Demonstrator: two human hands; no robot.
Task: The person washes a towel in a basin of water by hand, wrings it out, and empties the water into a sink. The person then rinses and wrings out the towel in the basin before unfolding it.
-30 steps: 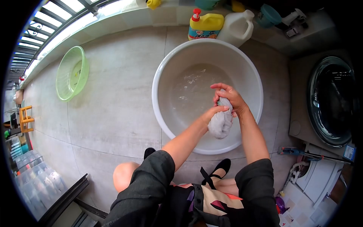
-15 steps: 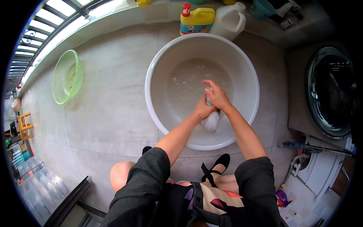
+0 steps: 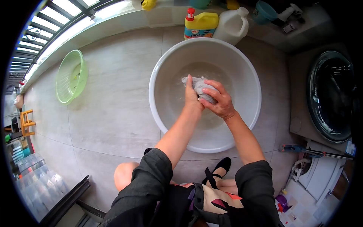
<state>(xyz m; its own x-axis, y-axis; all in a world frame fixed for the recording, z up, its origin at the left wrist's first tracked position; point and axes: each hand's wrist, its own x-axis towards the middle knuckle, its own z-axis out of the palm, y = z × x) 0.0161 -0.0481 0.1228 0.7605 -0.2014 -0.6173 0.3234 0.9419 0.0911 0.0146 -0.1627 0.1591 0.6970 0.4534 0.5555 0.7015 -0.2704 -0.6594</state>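
A wet, light grey cloth point(image 3: 204, 90) is bunched up between my two hands over a large white basin point(image 3: 154, 102). Shallow, cloudy water covers the basin's bottom. My left hand point(image 3: 192, 96) presses against the cloth's left side, thumb pointing up. From the right, my right hand point(image 3: 220, 100) wraps its fingers round the cloth. One end of the cloth sticks out beyond the hands toward the far side. The palms and part of the cloth's underside are hidden.
Behind the basin stand a yellow bottle point(image 3: 201, 25) and a white jug point(image 3: 231, 26). A green basket point(image 3: 72, 76) rests on the floor at left. At right is a machine with a round dark door point(image 3: 331, 96). A small wooden stool point(image 3: 27, 123) is at far left.
The cloth was hanging down toward me between my hands. Now it is bunched up farther from me, its end pointing away, and my left thumb has lifted.
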